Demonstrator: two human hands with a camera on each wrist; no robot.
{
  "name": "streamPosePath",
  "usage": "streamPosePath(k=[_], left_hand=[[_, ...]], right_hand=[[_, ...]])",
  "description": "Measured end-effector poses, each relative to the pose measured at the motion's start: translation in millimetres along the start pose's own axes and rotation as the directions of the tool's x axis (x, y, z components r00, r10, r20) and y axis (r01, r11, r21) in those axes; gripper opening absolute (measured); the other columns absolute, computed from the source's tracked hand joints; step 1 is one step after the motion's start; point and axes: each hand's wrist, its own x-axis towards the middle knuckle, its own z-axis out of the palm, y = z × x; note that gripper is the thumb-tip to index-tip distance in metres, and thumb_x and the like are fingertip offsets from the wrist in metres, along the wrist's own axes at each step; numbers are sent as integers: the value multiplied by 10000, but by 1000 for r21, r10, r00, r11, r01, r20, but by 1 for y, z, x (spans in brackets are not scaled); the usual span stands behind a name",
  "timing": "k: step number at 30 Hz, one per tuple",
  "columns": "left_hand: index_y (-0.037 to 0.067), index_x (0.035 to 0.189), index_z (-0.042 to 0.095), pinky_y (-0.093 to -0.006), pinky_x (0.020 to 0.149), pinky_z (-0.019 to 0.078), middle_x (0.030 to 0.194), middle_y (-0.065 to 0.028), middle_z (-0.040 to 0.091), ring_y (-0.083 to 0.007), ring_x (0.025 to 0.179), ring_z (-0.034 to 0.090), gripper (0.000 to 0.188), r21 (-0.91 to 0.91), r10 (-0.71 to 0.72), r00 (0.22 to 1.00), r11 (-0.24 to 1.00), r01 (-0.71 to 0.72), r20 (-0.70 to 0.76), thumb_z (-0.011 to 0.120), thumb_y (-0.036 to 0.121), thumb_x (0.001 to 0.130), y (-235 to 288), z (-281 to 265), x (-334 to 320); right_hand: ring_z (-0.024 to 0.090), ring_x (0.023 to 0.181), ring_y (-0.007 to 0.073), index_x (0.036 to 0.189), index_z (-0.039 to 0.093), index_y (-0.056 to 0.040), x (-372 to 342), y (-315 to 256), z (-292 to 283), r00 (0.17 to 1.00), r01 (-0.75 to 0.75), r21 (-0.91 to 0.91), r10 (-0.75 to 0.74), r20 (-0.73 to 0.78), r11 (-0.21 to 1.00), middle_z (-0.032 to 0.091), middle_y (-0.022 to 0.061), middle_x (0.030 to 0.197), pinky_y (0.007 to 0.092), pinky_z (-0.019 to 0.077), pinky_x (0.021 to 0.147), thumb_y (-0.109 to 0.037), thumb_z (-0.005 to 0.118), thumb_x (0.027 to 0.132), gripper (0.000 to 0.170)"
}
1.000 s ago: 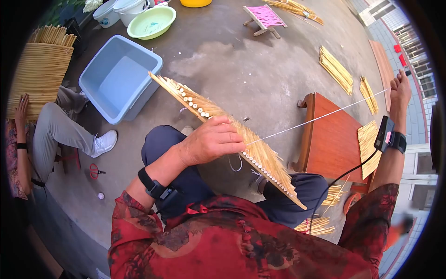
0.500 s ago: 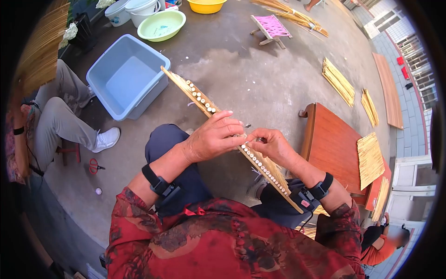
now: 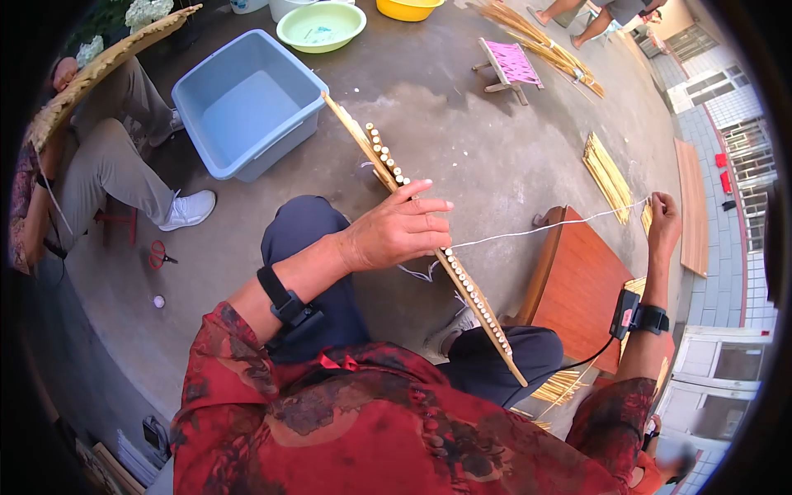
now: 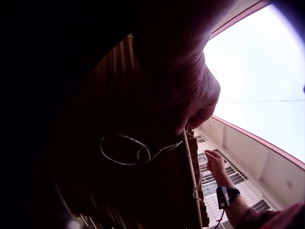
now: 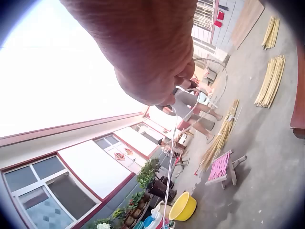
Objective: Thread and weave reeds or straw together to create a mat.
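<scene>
As right hand (image 3: pixel 665 224) pinches cord (image 3: pixel 536 233) | stalk mat (image 3: pixel 478 305) beneath gripping left hand (image 3: pixel 396 232)

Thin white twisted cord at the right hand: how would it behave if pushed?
The thin white twisted cord is probably floppy, since it curls into a loop near the right hand. It looks light too, being so slender.

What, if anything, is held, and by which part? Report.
The left hand grips the mat by its edge, near the middle. The right hand pinches the string away from the mat; whether at its end is unclear.
</scene>
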Motion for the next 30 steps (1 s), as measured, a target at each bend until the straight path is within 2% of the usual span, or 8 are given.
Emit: streamPosePath(k=[2, 4, 9, 14, 17, 19, 26, 30], left_hand=[[126, 1001, 618, -475, 1046, 324, 1038, -17, 595, -227, 1150, 519, 332, 21, 1, 1000, 1000, -1, -1, 715, 92, 686, 1, 0, 2], [122, 1029, 589, -458, 1057, 310, 1091, -28, 552, -227, 1183, 478, 354, 58, -60, 997, 996, 63, -43, 695, 124, 692, 8, -2, 2], [89, 1048, 569, -449, 1016, 340, 1137, -81, 507, -248, 1187, 449, 394, 150, -200, 979, 967, 205, -48, 696, 127, 677, 30, -7, 1], [62, 1044, 575, -444, 957, 376, 1097, -87, 517, -278, 1157, 466, 405, 322, -142, 989, 936, 146, -35, 716, 99, 666, 36, -18, -1], [56, 976, 580, -396, 892, 420, 1069, -94, 533, -269, 1088, 513, 318, 141, -222, 971, 962, 233, -95, 703, 69, 682, 41, -24, 2], [39, 902, 567, -343, 815, 460, 1021, -105, 551, -263, 984, 562, 209, -43, -539, 841, 840, 541, 50, 675, 24, 723, 54, -27, -8], [20, 884, 564, -312, 765, 488, 977, -109, 569, -244, 910, 593, 107, -277, -569, 815, 805, 524, -111, 622, -6, 797, 71, -25, -22], [-12, 1022, 560, -279, 707, 510, 1000, -105, 581, -153, 877, 609, 186, -540, -849, 451, 252, 803, 274, 591, 30, 843, 83, -14, -35]], right_hand=[[375, 592, 76, 1205, 587, -75, -36, -52, 22, 977, 50, 192, -88, 194, 980, 367, -47, 664, 245, 368, 543, -114, 621, 851, 357], [386, 602, 38, 1108, 639, -99, -80, -114, 37, 837, -226, 474, -79, 542, 851, 417, -63, 661, 191, 334, 534, -125, 629, 852, 257], [419, 566, 22, 1033, 658, -105, -138, -165, 70, 458, -493, 455, -224, 860, 741, 494, -73, 651, 184, 362, 487, -141, 644, 857, 180], [431, 563, 31, 1024, 659, -91, -146, -180, 79, 406, -416, 500, -336, 850, 760, 502, -57, 647, 205, 396, 491, -133, 646, 854, 175], [440, 556, 44, 1038, 655, -86, -147, -174, 89, 399, -339, 485, -343, 850, 806, 513, -36, 650, 214, 410, 494, -135, 650, 851, 193], [449, 546, 54, 1049, 650, -79, -149, -173, 94, 369, -355, 485, -357, 858, 799, 514, -22, 649, 218, 412, 488, -141, 658, 846, 212], [480, 557, 52, 1046, 634, -46, -172, -170, 106, 420, -416, 499, -326, 847, 760, 517, -10, 669, 223, 430, 473, -117, 638, 858, 202], [484, 556, 58, 1047, 633, -43, -167, -174, 99, 376, -413, 462, -315, 871, 785, 531, 0, 686, 223, 437, 467, -121, 635, 861, 202]])
